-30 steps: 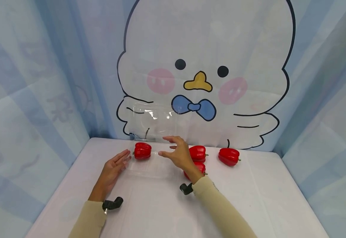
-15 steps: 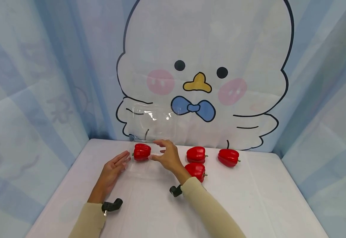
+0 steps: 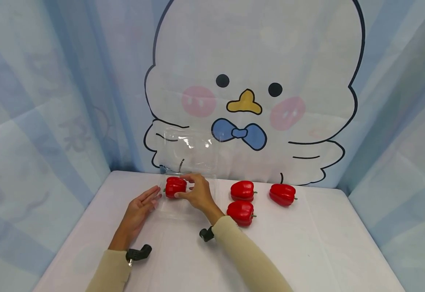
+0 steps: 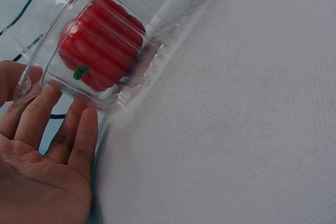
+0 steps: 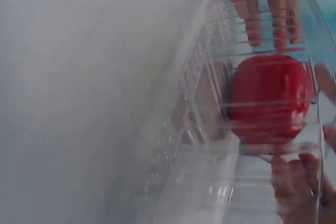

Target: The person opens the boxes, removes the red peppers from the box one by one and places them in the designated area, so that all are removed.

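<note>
One red pepper [image 3: 175, 186] in clear box [image 3: 183, 207] btwn hands | R hand [image 3: 197, 194] grips it | L hand [image 3: 138, 211] flat, fingers touch box

— Can you see how the right hand [image 3: 197, 194] meets the pepper [image 3: 175, 186]?

— Not clearly. In the head view its fingertips hide the pepper's right side. The right wrist view is blurred, and the ribbed clear box [image 5: 252, 129] smears everything behind it.

— And the left hand [image 4: 39, 166]?

— The left wrist view cuts it off at the bottom edge, so the wrist is out of sight. In the head view the box walls barely show.
</note>
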Tool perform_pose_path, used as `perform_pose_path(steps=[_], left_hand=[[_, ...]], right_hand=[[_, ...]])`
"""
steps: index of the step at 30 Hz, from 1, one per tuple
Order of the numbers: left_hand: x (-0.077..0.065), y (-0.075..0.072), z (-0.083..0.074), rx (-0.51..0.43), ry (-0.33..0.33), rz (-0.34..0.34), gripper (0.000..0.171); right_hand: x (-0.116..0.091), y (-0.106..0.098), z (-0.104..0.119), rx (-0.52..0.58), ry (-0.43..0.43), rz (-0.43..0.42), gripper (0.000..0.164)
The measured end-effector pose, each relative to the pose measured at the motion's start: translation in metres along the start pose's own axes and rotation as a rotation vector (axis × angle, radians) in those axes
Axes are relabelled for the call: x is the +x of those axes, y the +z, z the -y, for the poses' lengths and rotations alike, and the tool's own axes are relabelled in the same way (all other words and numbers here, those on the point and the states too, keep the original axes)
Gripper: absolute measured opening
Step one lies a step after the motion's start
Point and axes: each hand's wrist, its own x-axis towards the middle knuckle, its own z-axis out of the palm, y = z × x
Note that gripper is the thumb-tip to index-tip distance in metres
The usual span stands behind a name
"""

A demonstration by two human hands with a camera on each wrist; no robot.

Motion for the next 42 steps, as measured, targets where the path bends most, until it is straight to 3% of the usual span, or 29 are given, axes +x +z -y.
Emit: perform_pose_path(steps=[21,33,42], left_hand=[[0.001,0.000,0.002,-0.017,0.010,-0.004,0.062],[0.000,-0.001,0.002,-0.019,0.009,-0.014,0.060],[0.000,0.001,0.002,-0.028,0.015,-0.008,0.061]], right_hand=[[0.015,0.025,0.006,-0.101,0.020,-0.021,0.059],[0.016,0.027,0.003,-0.141,0.011,-0.050,0.058],[0.018,0.032,0.004,-0.172,0.028,-0.039,0.067]])
